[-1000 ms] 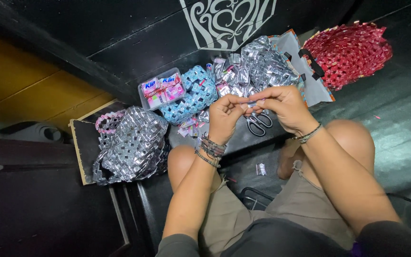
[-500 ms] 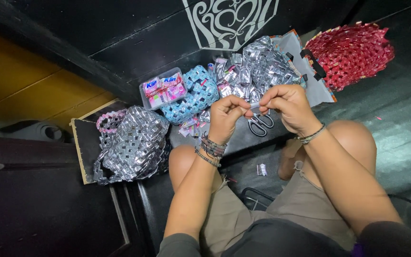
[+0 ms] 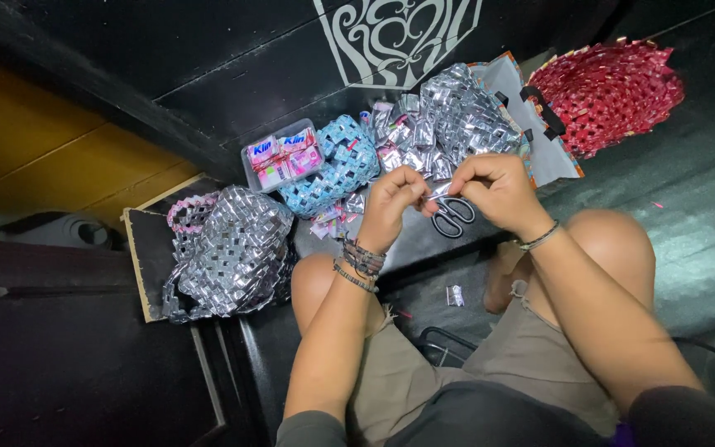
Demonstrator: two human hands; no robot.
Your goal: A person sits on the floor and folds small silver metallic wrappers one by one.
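Our left hand (image 3: 392, 199) and right hand (image 3: 496, 189) pinch one small silver strip (image 3: 438, 192) between them, long axis hand to hand | black scissors (image 3: 453, 217) just below, nearer right | silver woven pile (image 3: 457, 116) beyond | floor.

Looks like a home craft corner, basically someone's floor turned into a little weaving workshop. The person sits on a dark floor (image 3: 705, 248) with bare knees up, and handmade stuff is spread all around: a silver woven bag (image 3: 229, 257) made of folded foil wrappers, a blue woven pouch (image 3: 337, 165), a red woven basket (image 3: 610, 91), plus a heap of loose silver woven strips (image 3: 448, 116). There's a clear plastic box of pink wrappers (image 3: 283, 157) and black-handled scissors (image 3: 454, 217) too. Dark painted panel with a white swirl ornament (image 3: 395, 37) behind it, so not a factory.
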